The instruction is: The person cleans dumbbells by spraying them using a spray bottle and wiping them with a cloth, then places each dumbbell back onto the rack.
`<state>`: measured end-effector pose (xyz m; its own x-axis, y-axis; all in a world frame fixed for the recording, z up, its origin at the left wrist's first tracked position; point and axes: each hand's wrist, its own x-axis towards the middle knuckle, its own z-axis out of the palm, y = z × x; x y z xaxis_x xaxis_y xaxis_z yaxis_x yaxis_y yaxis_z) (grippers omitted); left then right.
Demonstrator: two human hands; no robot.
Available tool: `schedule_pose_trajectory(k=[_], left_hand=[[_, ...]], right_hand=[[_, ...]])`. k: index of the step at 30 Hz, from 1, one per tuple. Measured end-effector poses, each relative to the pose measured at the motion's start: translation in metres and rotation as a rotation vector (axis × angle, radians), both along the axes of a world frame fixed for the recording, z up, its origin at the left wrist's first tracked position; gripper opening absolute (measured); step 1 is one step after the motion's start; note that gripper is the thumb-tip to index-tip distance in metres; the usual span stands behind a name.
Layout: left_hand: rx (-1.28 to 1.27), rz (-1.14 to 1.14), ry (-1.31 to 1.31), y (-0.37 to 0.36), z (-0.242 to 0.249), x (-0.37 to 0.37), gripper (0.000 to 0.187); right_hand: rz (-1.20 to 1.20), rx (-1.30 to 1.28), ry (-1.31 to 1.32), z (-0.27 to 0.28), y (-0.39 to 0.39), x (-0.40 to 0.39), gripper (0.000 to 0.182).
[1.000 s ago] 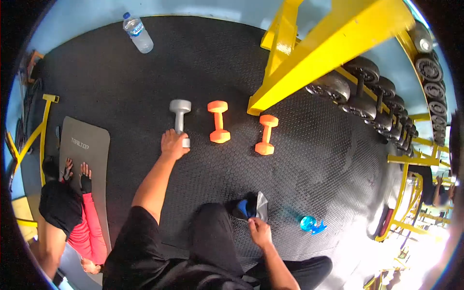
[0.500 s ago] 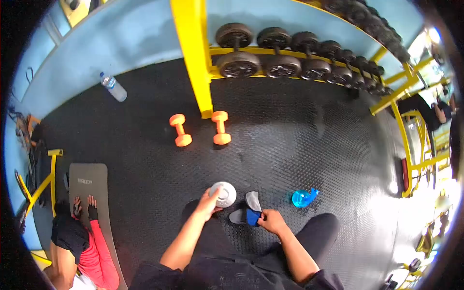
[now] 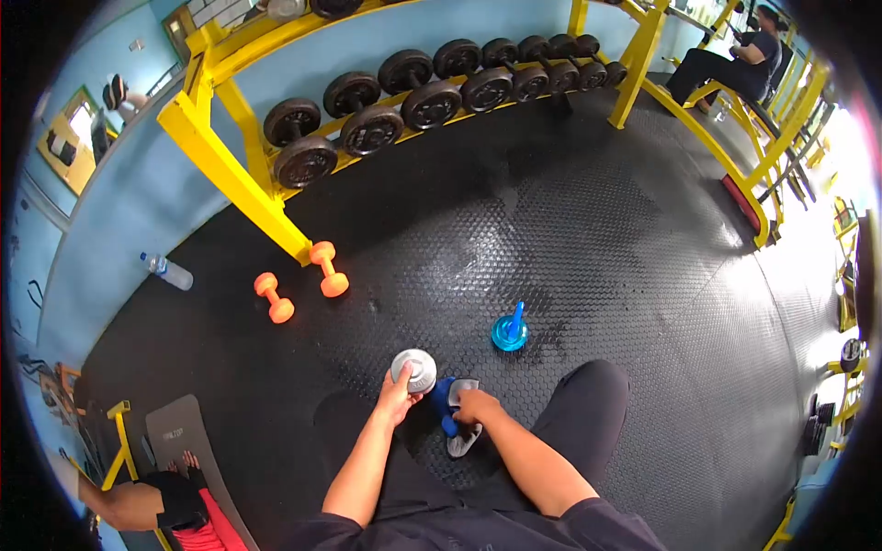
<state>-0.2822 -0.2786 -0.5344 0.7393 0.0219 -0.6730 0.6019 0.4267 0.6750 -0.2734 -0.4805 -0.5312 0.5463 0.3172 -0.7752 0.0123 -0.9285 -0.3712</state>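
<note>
Places are given from the blue bottle (image 3: 508, 336). The yellow rack (image 3: 230, 184) stands well beyond it, to its left. The silver dumbbell (image 3: 423, 365) is left of the bottle and nearer you, your left hand (image 3: 394, 400) wrapped around it with one end facing up; whether its lower end touches the floor cannot be told. Should that hold slip, its weight could strike your leg or right hand. Two orange dumbbells (image 3: 328, 266) lie left of the bottle and farther off, posing little risk. Your right hand (image 3: 479, 406) pinches the blue-and-grey cloth (image 3: 443, 395), on the bottle's near side; its slack could snag beneath the weight. A wide right-hand sweep could topple the bottle.
</note>
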Motion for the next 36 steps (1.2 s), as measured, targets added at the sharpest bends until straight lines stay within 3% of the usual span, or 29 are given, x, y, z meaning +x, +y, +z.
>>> schedule_pose_trajectory(k=[1,3,5,8,11,15,18,19,20,22,23,25,27,28,30,32,34,36], left_hand=[[0.008,-0.01,0.003,0.002,-0.001,0.0,0.051],[-0.002,0.02,0.011,0.005,-0.003,-0.002,0.051],[-0.042,0.05,0.028,0.009,-0.002,-0.006,0.051],[-0.059,0.072,0.044,0.012,-0.015,-0.016,0.053],[-0.03,0.1,0.046,0.01,-0.016,-0.021,0.057],[0.03,0.076,0.054,0.01,-0.013,-0.023,0.058],[0.175,0.037,0.03,0.01,-0.007,-0.018,0.059],[0.161,0.047,0.027,0.01,0.001,-0.016,0.059],[0.303,0.039,0.037,0.008,0.008,-0.015,0.06],[0.591,0.084,-0.05,0.003,-0.004,-0.016,0.068],[0.558,0.122,-0.059,0.001,-0.019,-0.02,0.069],[0.515,0.156,-0.067,0.0,0.002,-0.02,0.07],[0.993,0.081,-0.183,0.002,0.009,-0.019,0.073],[0.987,0.08,-0.184,0.002,0.027,-0.017,0.073],[1.369,-0.109,-0.637,0.003,0.063,-0.01,0.082],[1.26,-0.417,-0.821,-0.003,0.087,-0.002,0.089],[1.271,-0.44,-0.867,-0.015,0.083,-0.003,0.097],[0.932,-0.256,-0.86,-0.027,0.072,-0.009,0.102]], right_hand=[[0.0,0.001,-0.012,0.003,-0.006,0.007,0.05],[-0.702,-0.005,-0.364,0.014,-0.016,0.021,0.055],[-0.868,-0.049,-0.682,0.035,-0.029,0.048,0.066],[-0.834,-0.112,-0.681,0.04,-0.048,0.086,0.103],[-0.781,0.058,-0.672,0.006,-0.063,0.109,0.111],[-0.779,0.089,-0.824,-0.013,-0.062,0.116,0.061],[-0.705,0.064,-0.779,-0.011,-0.056,0.117,0.056],[-0.696,0.113,-0.784,-0.017,-0.056,0.119,0.046],[-0.629,0.092,-0.796,-0.024,-0.056,0.12,0.041],[-0.627,0.181,-0.732,-0.012,-0.047,0.122,0.034],[-0.515,0.303,-0.792,-0.002,-0.044,0.122,0.035],[-0.332,0.374,-0.662,0.051,-0.03,0.117,0.039],[-0.229,0.421,-0.628,0.078,-0.022,0.113,0.04],[-0.138,0.523,-0.635,0.091,-0.018,0.109,0.039],[-0.046,0.619,-0.64,0.115,-0.008,0.096,0.039],[0.042,0.599,-0.674,0.136,0.007,0.077,0.039],[0.036,0.628,-0.65,0.156,0.016,0.067,0.038],[0.068,0.689,-0.735,0.163,0.017,0.065,0.039]])
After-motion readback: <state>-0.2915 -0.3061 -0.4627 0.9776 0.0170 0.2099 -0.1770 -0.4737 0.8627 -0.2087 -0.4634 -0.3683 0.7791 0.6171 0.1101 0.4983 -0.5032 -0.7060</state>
